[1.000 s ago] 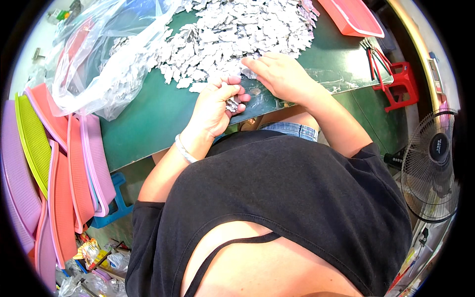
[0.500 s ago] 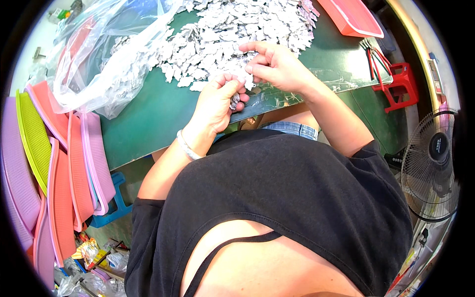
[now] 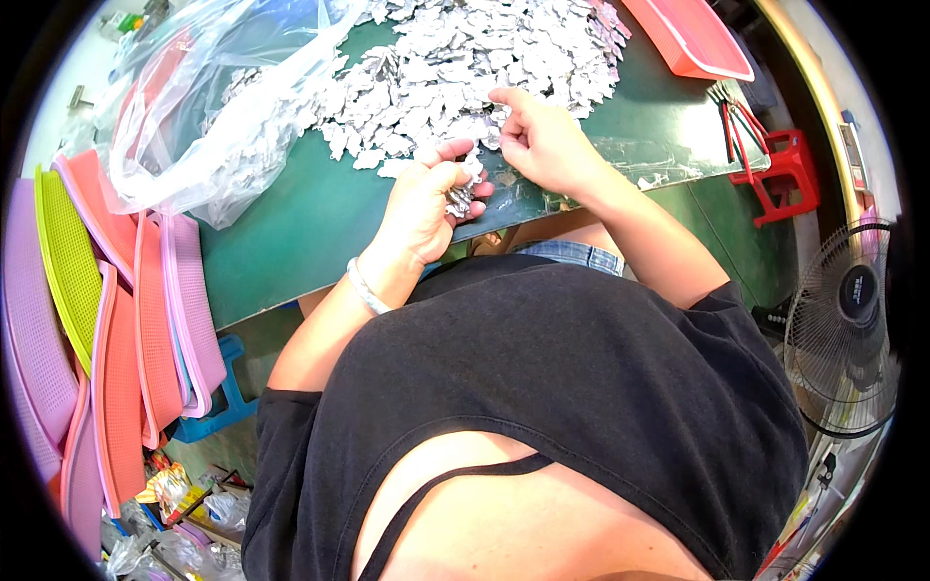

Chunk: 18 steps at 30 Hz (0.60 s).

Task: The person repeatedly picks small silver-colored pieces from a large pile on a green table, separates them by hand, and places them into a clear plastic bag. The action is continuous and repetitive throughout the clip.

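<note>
The left hand (image 3: 424,198) curls around small silvery pieces (image 3: 460,200), partly hiding them. Whether the half-curled right hand (image 3: 550,147) grips anything, I cannot tell. Beyond, a similar pile (image 3: 436,92) on the green counter (image 3: 276,257) is cut off above.

Bag (image 3: 242,136) left of pieces (image 3: 475,73)

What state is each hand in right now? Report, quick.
Left hand: loosely closed, holding several small silvery pieces.
Right hand: half curled by the silvery pile; whether it holds anything cannot be told.
</note>
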{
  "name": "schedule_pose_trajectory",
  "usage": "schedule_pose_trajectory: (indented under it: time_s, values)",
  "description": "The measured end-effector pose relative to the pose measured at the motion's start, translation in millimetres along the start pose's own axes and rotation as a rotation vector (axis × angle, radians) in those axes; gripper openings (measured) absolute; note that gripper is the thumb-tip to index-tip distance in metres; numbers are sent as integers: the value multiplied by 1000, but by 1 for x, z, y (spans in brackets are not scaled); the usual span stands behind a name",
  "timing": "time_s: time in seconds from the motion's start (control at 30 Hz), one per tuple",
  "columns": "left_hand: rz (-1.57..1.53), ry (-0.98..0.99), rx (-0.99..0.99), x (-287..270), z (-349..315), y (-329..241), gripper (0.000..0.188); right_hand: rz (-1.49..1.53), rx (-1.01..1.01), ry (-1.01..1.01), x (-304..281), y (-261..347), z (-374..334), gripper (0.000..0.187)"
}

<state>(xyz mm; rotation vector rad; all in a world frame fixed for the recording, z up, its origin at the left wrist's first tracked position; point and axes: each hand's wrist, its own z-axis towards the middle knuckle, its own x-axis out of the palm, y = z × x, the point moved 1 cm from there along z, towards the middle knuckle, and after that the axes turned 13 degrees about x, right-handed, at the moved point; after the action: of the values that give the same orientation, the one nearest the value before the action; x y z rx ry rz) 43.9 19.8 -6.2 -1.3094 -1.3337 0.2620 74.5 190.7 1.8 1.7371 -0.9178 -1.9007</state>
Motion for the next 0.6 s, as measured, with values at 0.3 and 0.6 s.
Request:
schedule_pose_trajectory:
  time_s: [0.3,0.6]
  values:
    - [-9,-6,35,1,2,3,13,482,84,307,-5,5,-2,40]
    - [-47,-60,82,-17,-3,1,9,184,-74,63,14,4,6,37]
